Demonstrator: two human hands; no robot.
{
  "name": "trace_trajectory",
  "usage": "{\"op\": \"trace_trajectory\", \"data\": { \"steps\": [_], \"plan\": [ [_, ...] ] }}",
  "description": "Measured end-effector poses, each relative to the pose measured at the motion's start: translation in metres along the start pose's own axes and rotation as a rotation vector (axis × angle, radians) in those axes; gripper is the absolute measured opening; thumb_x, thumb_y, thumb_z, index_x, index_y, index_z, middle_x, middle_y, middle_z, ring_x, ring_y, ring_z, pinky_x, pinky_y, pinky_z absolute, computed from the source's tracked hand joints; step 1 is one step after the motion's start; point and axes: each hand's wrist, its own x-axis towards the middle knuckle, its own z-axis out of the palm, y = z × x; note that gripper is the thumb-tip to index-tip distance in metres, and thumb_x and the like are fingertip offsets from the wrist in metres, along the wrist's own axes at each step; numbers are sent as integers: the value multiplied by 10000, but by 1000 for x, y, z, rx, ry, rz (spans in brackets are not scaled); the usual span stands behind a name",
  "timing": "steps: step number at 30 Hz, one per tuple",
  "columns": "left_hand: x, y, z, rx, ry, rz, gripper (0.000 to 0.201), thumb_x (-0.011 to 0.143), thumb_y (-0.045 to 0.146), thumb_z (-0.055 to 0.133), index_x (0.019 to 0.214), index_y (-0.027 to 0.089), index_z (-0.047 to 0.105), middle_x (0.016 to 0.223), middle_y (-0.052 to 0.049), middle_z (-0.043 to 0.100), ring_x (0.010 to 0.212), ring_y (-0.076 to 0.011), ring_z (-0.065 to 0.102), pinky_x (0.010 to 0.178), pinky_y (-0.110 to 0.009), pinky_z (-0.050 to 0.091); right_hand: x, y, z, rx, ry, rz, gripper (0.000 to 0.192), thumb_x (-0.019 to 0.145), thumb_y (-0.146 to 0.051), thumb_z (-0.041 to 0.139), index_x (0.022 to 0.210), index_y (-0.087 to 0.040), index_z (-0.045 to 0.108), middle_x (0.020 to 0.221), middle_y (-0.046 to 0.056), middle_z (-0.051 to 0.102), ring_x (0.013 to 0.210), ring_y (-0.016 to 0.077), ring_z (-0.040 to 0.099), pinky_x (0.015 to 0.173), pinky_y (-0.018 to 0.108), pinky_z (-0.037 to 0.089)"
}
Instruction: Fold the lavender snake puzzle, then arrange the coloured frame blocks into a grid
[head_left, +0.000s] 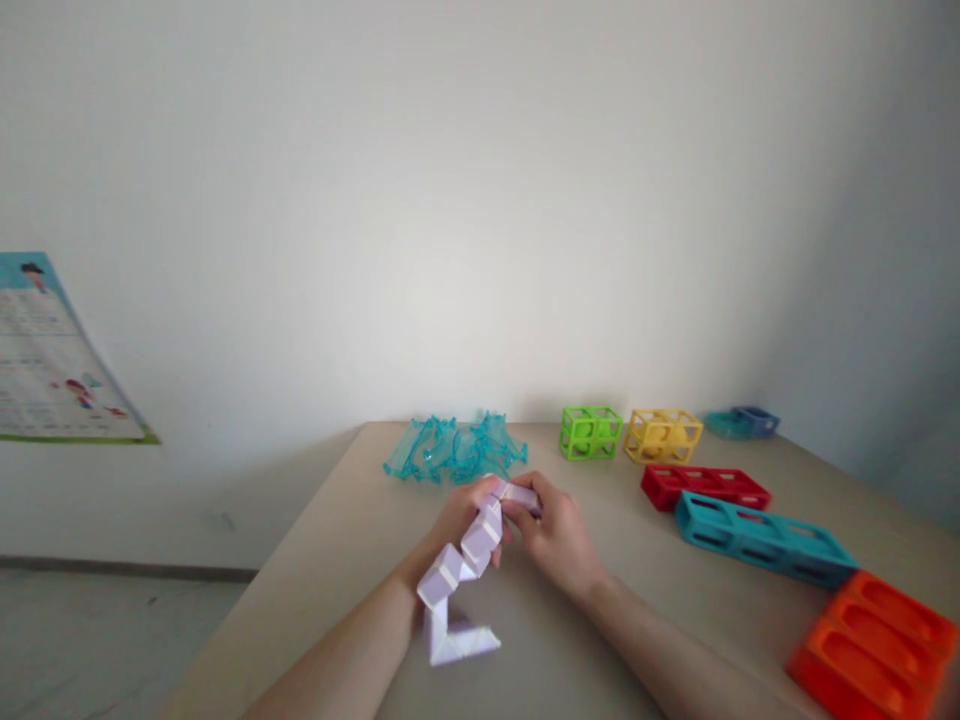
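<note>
A snake puzzle (480,540) of lilac and white wedge segments is held above the table in both hands. My left hand (465,508) grips it near its upper part, the fingers partly hidden behind the segments. With thumb and fingers, my right hand (553,525) pinches the end segments at the upper right. From there the chain zigzags down over my left wrist, and its loose tail bends to the right at the bottom.
Clear teal plastic pieces (457,448) lie behind my hands on the table (337,530). Along the right stand open-frame blocks: green (591,433), yellow (663,436), red (705,487), blue (761,535) and orange (877,650). Blue pieces (756,422) sit far right, against the wall.
</note>
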Motion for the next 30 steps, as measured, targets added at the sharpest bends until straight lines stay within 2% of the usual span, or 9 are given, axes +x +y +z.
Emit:
{"op": "trace_trajectory", "data": {
  "steps": [3,5,8,12,16,21,26,28,30],
  "plan": [
    [-1,1,3,46,91,-27,519,773,635,498,641,150,628,375,-21,542,265,-159,492,290,-237,254,-1,-3,2,-144,26,-135,193,861,-194,488,1030,-197,581,887,59,684,811,199,649,714,281,472],
    [-1,1,3,37,69,-45,622,757,716,452,595,137,611,360,-39,526,275,-164,502,299,-239,265,-1,-5,2,-212,44,-193,239,874,-168,452,1078,-197,573,934,76,680,852,208,654,742,290,484],
    [0,3,0,-17,-45,-116,750,740,796,362,505,120,589,357,-83,527,285,-166,512,317,-248,292,0,-8,0,-260,66,-241,248,886,-177,453,1096,-194,583,961,89,683,891,220,657,788,311,496],
    [-2,5,-2,-116,-186,-155,782,789,762,295,511,104,613,368,-86,525,319,-180,549,334,-251,328,0,-9,-8,-168,72,-225,270,873,-224,519,1129,-213,606,1020,78,709,941,217,670,835,313,508],
    [-4,3,-4,-69,-307,-195,819,835,726,215,510,89,614,374,-93,520,305,-165,516,331,-256,359,-1,-9,-16,-71,16,-235,334,831,-251,583,1157,-204,642,1119,92,703,1021,246,660,918,359,490],
    [0,0,-16,-151,-523,-234,757,835,723,260,608,96,617,426,-39,519,298,-141,482,352,-273,427,0,-6,-18,173,-51,-181,301,831,-298,633,1110,-195,676,1092,98,706,964,248,670,838,352,520],
    [2,-6,-26,-349,-770,-344,550,901,620,291,864,170,605,608,-34,619,309,-144,498,327,-252,377,2,5,-11,549,-117,-88,257,851,-383,634,1026,-199,675,944,74,714,859,226,665,812,355,512],
    [1,-10,-26,-376,-846,-394,559,908,624,263,955,181,601,642,-35,621,330,-147,510,335,-249,359,4,10,-6,698,-111,-28,270,857,-438,617,953,-193,673,859,62,705,792,204,651,769,328,509],
    [0,-13,-24,-397,-877,-423,593,899,649,250,1019,184,598,652,-26,607,349,-141,514,353,-247,349,5,13,-3,792,-122,55,309,858,-479,601,928,-186,666,819,60,689,698,172,618,659,283,493]
  ]
}}
